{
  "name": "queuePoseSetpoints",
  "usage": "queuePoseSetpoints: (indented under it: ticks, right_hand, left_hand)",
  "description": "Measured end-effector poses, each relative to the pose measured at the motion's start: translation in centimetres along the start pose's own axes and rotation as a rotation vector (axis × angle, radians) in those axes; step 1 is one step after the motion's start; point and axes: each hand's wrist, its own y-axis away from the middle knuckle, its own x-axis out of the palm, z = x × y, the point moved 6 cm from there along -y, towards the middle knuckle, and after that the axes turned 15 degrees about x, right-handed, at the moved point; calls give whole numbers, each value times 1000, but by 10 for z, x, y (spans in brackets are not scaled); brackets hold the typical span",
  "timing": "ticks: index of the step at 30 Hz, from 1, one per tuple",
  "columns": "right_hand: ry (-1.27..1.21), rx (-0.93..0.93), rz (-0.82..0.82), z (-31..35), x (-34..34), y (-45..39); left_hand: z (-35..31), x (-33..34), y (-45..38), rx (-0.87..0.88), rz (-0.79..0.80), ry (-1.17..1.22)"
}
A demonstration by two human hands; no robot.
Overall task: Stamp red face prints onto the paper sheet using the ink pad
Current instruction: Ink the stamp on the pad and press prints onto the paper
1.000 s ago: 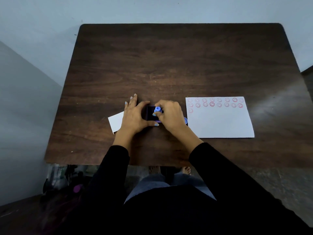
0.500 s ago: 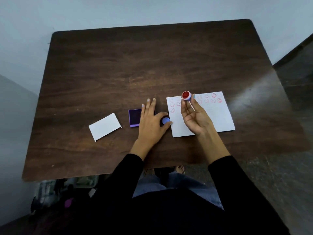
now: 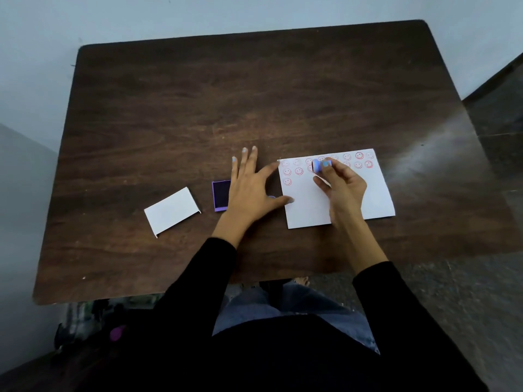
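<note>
Lowered, right hand [image 3: 343,188] blurs stamp [image 3: 317,166] over paper sheet [image 3: 373,199].

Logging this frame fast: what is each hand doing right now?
Left hand: open, flat on the dark wooden table, thumb on the white paper sheet.
Right hand: closed on the small blue round stamp.

Red smiley rows on white paper sheet [image 3: 365,199]
</note>
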Motion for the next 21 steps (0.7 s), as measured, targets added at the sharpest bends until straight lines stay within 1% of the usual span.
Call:
queuePoseSetpoints:
  ticks: [3, 5, 7, 14, 21]
  right_hand:
    - [250, -225, -119, -2, 2, 4]
    - [372, -343, -151, -3, 5, 5]
    - [445, -423, -160, -5, 8, 6]
    - [565, -644, -183, -12, 14, 17]
    - [646, -730, -173, -10, 18, 23]
  left_hand:
    - [0, 9, -16, 18, 133, -31]
    - [1, 14, -19, 25, 171, -40]
    - [2, 17, -19, 29, 176, -40]
    - [2, 16, -17, 49, 161, -39]
    - [3, 16, -15, 43, 150, -5]
